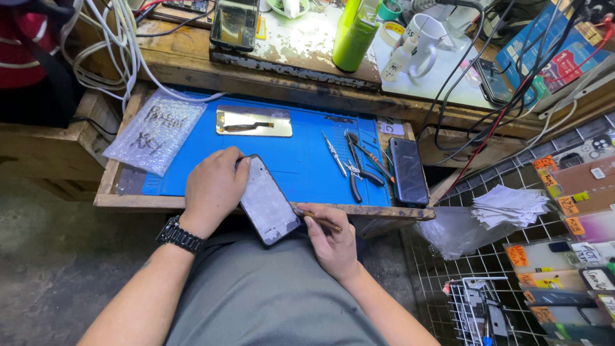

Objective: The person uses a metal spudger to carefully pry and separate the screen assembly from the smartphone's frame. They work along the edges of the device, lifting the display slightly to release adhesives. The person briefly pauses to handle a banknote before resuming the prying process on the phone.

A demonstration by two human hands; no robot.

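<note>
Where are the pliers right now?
In the head view, the pliers lie on the right part of the blue mat, between the tweezers and the dark phone.

A worn wooden worktop (192, 67) with peeling white paint runs across the top, tangled with cables (109, 38). Below it, a wooden drawer (128, 201) juts out over a grey concrete floor (57, 256). A wire grid rack (448, 269) stands at right.
</note>
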